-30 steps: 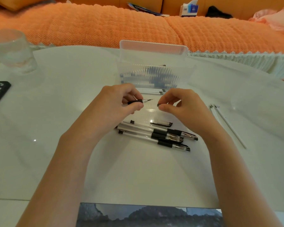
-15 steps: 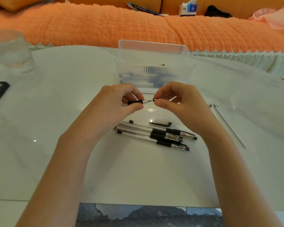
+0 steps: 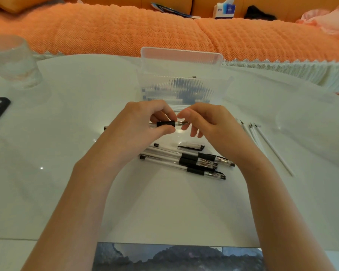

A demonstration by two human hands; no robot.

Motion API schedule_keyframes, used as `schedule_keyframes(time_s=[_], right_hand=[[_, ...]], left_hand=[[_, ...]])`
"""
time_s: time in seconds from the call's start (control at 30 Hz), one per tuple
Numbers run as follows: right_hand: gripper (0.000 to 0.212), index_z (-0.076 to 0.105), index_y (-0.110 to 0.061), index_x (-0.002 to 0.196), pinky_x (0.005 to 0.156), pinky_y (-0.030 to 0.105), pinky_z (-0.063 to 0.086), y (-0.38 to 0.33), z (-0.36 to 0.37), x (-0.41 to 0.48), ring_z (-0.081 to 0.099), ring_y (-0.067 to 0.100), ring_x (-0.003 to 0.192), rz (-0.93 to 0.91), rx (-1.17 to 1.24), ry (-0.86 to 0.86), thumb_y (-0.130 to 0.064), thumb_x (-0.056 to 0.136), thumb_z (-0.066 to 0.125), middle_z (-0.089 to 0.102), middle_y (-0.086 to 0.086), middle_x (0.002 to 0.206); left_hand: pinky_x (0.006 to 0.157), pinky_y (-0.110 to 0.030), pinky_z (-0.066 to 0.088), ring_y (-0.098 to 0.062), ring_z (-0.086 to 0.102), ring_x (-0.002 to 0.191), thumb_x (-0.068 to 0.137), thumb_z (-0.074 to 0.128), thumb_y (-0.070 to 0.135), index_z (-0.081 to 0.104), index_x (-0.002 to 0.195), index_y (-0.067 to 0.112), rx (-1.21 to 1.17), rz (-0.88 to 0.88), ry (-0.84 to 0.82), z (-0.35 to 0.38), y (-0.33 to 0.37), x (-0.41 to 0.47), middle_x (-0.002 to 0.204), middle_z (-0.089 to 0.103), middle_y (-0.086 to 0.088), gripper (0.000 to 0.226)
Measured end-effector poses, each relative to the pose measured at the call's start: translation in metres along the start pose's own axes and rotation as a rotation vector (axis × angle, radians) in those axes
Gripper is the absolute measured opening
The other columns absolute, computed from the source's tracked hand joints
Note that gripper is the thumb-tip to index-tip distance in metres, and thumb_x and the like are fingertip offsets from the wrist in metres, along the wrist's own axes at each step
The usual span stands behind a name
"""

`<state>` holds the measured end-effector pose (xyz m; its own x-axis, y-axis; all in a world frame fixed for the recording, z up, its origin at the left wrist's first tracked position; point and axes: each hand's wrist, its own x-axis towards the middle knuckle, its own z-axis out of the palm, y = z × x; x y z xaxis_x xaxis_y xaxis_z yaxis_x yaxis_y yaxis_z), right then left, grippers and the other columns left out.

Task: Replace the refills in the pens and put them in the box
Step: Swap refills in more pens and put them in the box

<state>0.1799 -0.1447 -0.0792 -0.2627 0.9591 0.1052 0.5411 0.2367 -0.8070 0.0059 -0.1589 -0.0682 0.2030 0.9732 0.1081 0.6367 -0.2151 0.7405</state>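
Gripping the pen (image 3: 165,123), the left hand (image 3: 141,124) holds it level. Right hand (image 3: 213,124) pinches its tip; box (image 3: 181,53) just beyond.

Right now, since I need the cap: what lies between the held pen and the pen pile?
A loose cap lies on the table between the held pen and the pile, seen in the head view.

Left hand (image 3: 143,125) gripping pen (image 3: 165,123), right hand (image 3: 210,124) pinching
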Motion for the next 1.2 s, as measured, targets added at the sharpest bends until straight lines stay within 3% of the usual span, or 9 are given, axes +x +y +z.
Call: schedule_keyframes(time_s=[0.13, 0.23, 0.4, 0.53, 0.73, 0.87, 1.03, 1.2], right_hand=[[0.015, 0.062, -0.022, 0.097, 0.070, 0.020, 0.053, 0.0008, -0.0019, -0.0009, 0.063, 0.005, 0.073, -0.013, 0.021, -0.011, -0.028, 0.084, 0.068, 0.067, -0.008, 0.088], [0.007, 0.064, -0.019, 0.089, 0.065, 0.015, 0.049, -0.0002, 0.0013, -0.0009, 0.061, 0.001, 0.067, -0.002, 0.020, -0.033, -0.025, 0.089, 0.062, 0.068, -0.007, 0.080], [0.023, 0.065, -0.020, 0.092, 0.064, 0.018, 0.047, -0.0003, 0.0004, -0.0006, 0.059, 0.001, 0.065, 0.009, 0.015, -0.009, -0.039, 0.093, 0.051, 0.068, -0.008, 0.080], [0.011, 0.063, -0.022, 0.093, 0.064, 0.017, 0.049, -0.0010, -0.0005, -0.0012, 0.062, 0.002, 0.066, -0.011, 0.024, -0.033, -0.030, 0.085, 0.067, 0.067, -0.009, 0.085], [0.007, 0.064, -0.020, 0.089, 0.063, 0.014, 0.046, -0.0014, 0.0006, -0.0020, 0.060, 0.000, 0.064, 0.004, 0.050, -0.039, -0.027, 0.090, 0.060, 0.069, -0.006, 0.075], [0.007, 0.064, -0.019, 0.089, 0.062, 0.011, 0.045, -0.0009, 0.0000, -0.0024, 0.059, 0.000, 0.064, -0.008, 0.048, -0.023, -0.026, 0.090, 0.061, 0.069, -0.006, 0.076], [0.010, 0.064, -0.019, 0.086, 0.062, 0.012, 0.046, -0.0003, -0.0030, -0.0029, 0.060, 0.001, 0.064, 0.004, 0.060, 0.022, -0.028, 0.090, 0.060, 0.069, -0.005, 0.076], [0.019, 0.066, -0.018, 0.085, 0.061, 0.012, 0.045, 0.0007, -0.0060, -0.0042, 0.059, 0.001, 0.064, 0.044, 0.037, 0.017, -0.035, 0.089, 0.059, 0.069, -0.006, 0.075]], left_hand=[[0.080, -0.020, 0.048, -0.003, 0.062, 0.088, 0.079, 0.073, 0.025, 0.067, 0.093, 0.029, -0.003, -0.001, 0.000, -0.0004, 0.0000, -0.0001, 0.088, 0.067, 0.014, 0.016], [0.083, -0.022, 0.049, -0.004, 0.062, 0.090, 0.078, 0.073, 0.024, 0.067, 0.093, 0.028, -0.008, 0.001, 0.004, -0.0006, 0.0002, -0.0002, 0.088, 0.067, 0.013, 0.016], [0.089, -0.029, 0.051, -0.005, 0.062, 0.091, 0.078, 0.073, 0.022, 0.067, 0.094, 0.026, -0.016, 0.002, 0.007, -0.0011, 0.0019, -0.0011, 0.091, 0.068, 0.011, 0.018], [0.087, -0.028, 0.051, -0.002, 0.062, 0.089, 0.078, 0.074, 0.024, 0.067, 0.091, 0.029, -0.011, 0.003, 0.015, -0.0018, 0.0000, -0.0003, 0.087, 0.067, 0.015, 0.016], [0.082, -0.018, 0.047, 0.000, 0.062, 0.088, 0.078, 0.074, 0.025, 0.067, 0.091, 0.029, -0.014, 0.020, 0.022, -0.0012, -0.0010, -0.0004, 0.087, 0.068, 0.015, 0.015], [0.082, -0.021, 0.047, -0.001, 0.062, 0.089, 0.078, 0.073, 0.029, 0.067, 0.092, 0.031, -0.034, -0.003, 0.022, -0.0006, -0.0026, 0.0000, 0.086, 0.068, 0.014, 0.016], [0.067, -0.016, 0.046, 0.001, 0.063, 0.070, 0.083, 0.067, 0.033, 0.068, 0.087, 0.029, -0.058, -0.041, -0.001, -0.0051, -0.0058, -0.0005, 0.074, 0.070, 0.012, 0.007], [0.069, -0.018, 0.047, -0.001, 0.062, 0.069, 0.080, 0.070, 0.031, 0.070, 0.081, 0.030, -0.046, -0.033, 0.019, -0.0074, -0.0075, -0.0005, 0.070, 0.069, 0.014, 0.002]])
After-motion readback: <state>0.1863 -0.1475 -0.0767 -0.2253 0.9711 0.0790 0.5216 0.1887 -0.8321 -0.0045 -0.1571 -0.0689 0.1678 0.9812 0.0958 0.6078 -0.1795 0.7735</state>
